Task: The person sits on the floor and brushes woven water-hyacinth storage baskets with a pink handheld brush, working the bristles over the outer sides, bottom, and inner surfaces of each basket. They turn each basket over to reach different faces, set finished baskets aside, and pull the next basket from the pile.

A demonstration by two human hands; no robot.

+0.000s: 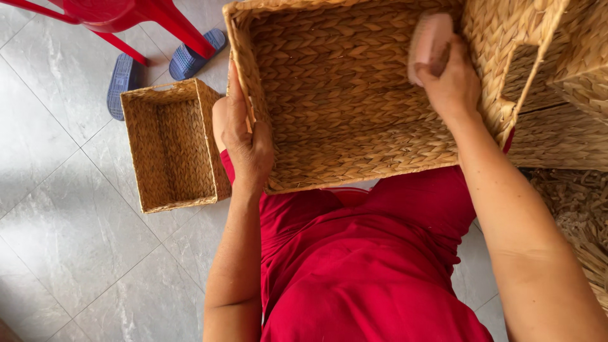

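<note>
Resting on a lap in red clothing (pixel 354 266): large woven basket (pixel 342 95), open side tilted toward the camera, inner bottom and walls in view.

Gripping the basket's left wall: left hand (pixel 244 139), thumb outside along the rim, fingers (pixel 256 152) curled over the edge toward the inside, clenched on the weave. Basket wall caught between thumb and fingers.

Reaching inside, at the upper right corner: right hand (pixel 453 82), fingers closed around a pale pink brush (pixel 430 44). Brush projecting above the knuckles, its far end close against the inner right wall; contact with the weave cannot be told. Basket bottom spread out to the left of and below these fingers.

Standing on the floor just left of the large basket: smaller woven basket (pixel 171 145), rectangular, open top up, near the left hand but apart from it.

Stacked at the right edge: more woven baskets (pixel 563 95), touching or nearly touching the large one.

Lying beyond the smaller basket: pair of blue slippers (pixel 190 60), beside the legs of a red plastic chair (pixel 133 16).

Underneath: grey tiled floor (pixel 63 221). At lower right: loose straw-coloured fibre (pixel 582 215).
</note>
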